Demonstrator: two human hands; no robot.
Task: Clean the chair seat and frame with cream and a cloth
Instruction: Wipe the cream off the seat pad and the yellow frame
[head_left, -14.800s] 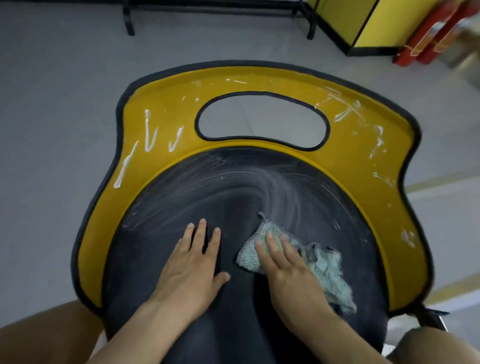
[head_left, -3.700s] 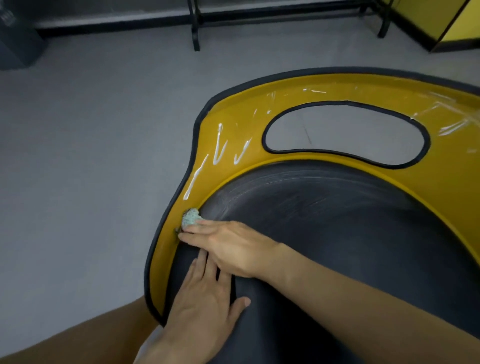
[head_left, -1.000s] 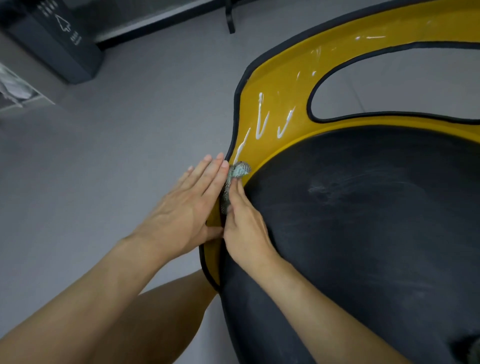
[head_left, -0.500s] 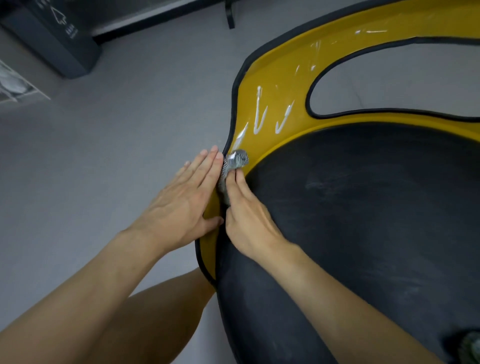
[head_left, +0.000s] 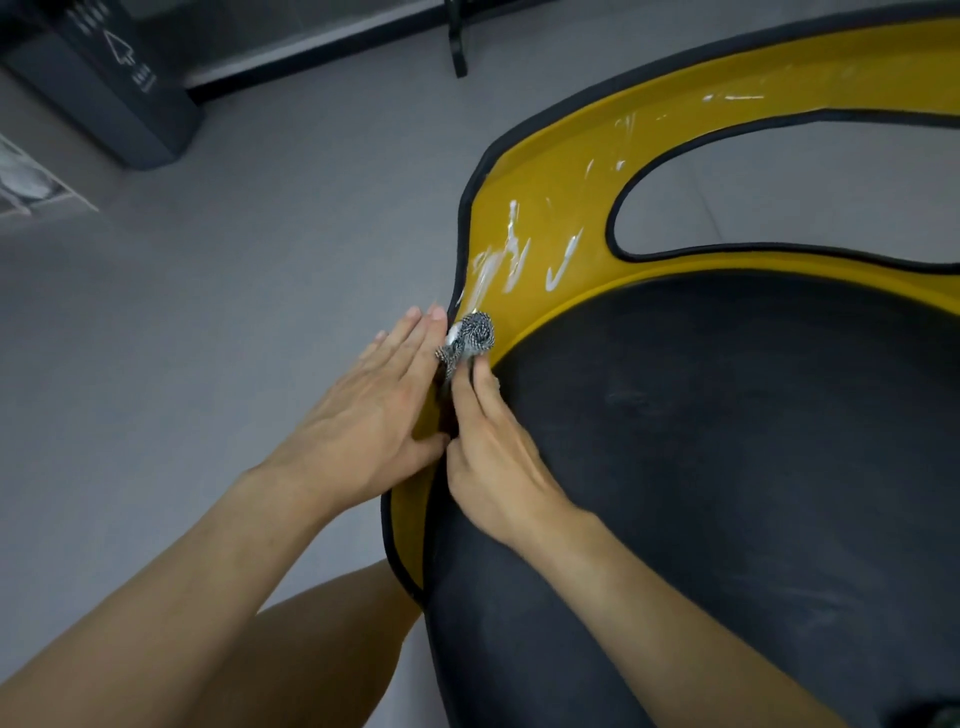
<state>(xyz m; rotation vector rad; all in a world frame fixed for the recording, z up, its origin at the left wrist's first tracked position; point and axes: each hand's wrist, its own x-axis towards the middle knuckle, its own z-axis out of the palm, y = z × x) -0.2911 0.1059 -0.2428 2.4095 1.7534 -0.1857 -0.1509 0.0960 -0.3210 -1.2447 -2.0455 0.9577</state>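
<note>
Head camera: 2 hands meet at the chair frame's (head_left: 561, 171) left edge. Right hand (head_left: 493, 457), fingers straight and pressed together, pushes the bunched cloth (head_left: 470, 335) onto the yellow frame, just beside the black seat (head_left: 727, 441). Left hand (head_left: 363, 421) lies flat, fingers together, against the outer rim. White cream streaks (head_left: 514, 244) sit just beyond the cloth.

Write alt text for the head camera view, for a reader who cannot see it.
A person's right hand presses a bunched checked cloth onto a yellow chair frame, next to white cream streaks. The left hand lies flat against the frame's black outer edge. A black seat fills the right side, and a grey floor lies beyond.
</note>
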